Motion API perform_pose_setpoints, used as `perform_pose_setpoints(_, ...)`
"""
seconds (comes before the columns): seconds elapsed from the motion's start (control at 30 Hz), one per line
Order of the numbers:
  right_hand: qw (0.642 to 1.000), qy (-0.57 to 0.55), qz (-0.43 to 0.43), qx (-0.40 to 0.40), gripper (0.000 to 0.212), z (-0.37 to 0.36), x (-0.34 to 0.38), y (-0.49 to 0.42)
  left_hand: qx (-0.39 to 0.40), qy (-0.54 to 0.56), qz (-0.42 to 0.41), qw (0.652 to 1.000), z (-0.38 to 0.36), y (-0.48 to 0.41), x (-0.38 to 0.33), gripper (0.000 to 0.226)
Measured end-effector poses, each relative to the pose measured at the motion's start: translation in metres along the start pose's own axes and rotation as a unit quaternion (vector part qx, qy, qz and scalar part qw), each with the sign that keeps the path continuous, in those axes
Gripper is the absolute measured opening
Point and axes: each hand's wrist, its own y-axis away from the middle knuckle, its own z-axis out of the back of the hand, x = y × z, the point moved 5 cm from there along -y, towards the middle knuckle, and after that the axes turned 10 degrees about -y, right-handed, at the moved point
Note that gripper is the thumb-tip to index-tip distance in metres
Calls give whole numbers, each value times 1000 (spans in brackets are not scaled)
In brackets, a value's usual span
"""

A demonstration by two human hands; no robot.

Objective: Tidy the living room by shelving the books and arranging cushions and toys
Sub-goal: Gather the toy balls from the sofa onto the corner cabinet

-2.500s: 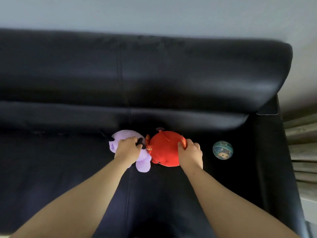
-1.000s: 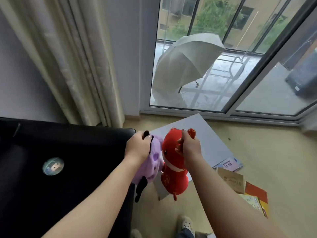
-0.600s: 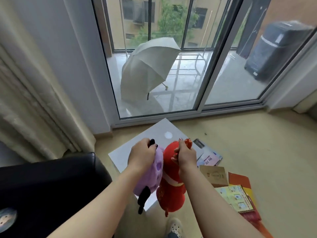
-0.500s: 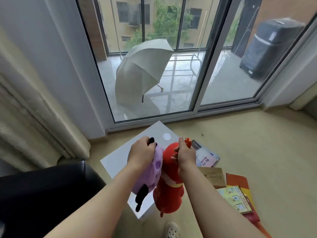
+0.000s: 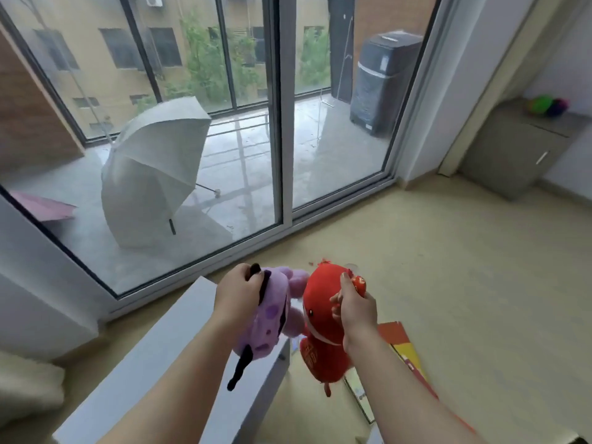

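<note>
Between the window and the floor clutter: both toys hang in mid-air, carried side by side and touching.
Left hand (image 5: 235, 291): closed round the top of the purple plush (image 5: 272, 318), so its body dangles free.
Right hand (image 5: 354, 307): pinching the red plush (image 5: 323, 350) by a top tuft, letting it hang.
Books (image 5: 400, 350): lying on the floor below, not yet shelved.
Grey cabinet (image 5: 519, 149): holds bright toys already, so it is likely the destination.

Daylight comes through tall sliding glass doors (image 5: 282, 123) onto a beige floor (image 5: 464, 283). Outside, an open grey umbrella (image 5: 150, 177) lies on the balcony. A grey cabinet (image 5: 515, 152) stands at right.
</note>
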Motion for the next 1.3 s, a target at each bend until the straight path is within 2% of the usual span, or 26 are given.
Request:
perform_pose_setpoints(0.1, 998, -33, 6, -53, 46, 32, 13, -28, 49, 39, 9, 998, -44, -21, -28, 22)
perform_pose_setpoints(0.23, 992, -52, 26, -110, 49, 71, 35, -76, 107, 22, -2, 994, -106, -51, -69, 21)
perform_pose_setpoints(0.53, 984, -18, 29, -172, 50, 97, 91, -200, 210, -30, -60, 975, -232, -133, -181, 27)
perform_pose_setpoints(0.67, 978, -42, 28, -201, 52, 104, 141, -255, 242, -42, -94, 965, -264, -171, -248, 27)
perform_pose_setpoints(0.77, 971, -89, 49, -216, 47, 111, 175, -285, 288, 0, -117, 950, -282, -180, -298, 34)
perform_pose_setpoints(0.97, 962, -105, 83, -238, 44, 129, 227, -347, 294, 21, -84, 952, -334, -226, -356, 17)
perform_pose_setpoints(1.13, 970, -35, 75, -227, 37, 144, 257, -417, 283, -14, -85, 955, -396, -265, -397, 18)
perform_pose_setpoints(1.3, 984, -15, 40, -173, 37, 176, 288, -534, 263, -70, -108, 956, -502, -316, -464, 27)
